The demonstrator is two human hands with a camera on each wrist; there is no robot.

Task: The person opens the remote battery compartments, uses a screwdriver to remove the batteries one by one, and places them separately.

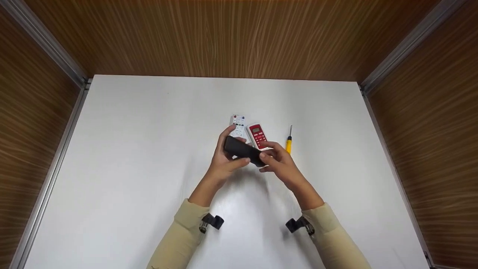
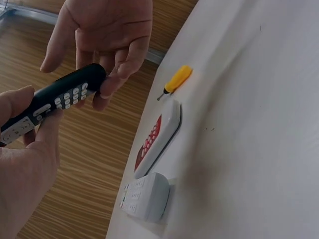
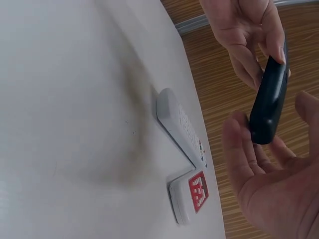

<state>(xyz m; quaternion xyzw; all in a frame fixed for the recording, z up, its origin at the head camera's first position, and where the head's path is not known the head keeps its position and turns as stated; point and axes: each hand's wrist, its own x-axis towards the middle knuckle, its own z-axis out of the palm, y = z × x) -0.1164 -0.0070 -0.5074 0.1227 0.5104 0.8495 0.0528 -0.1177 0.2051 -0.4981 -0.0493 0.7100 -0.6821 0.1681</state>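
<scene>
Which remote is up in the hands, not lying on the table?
The black remote. The white remote and red remote lie flat on the table.

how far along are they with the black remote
Early on, by the look of it. Done: the black remote is lifted off the table. In hand: the left hand grips one end and the right hand the other; its cover looks closed. Left: the yellow screwdriver lies untouched, as do the red remote and white remote.
</scene>
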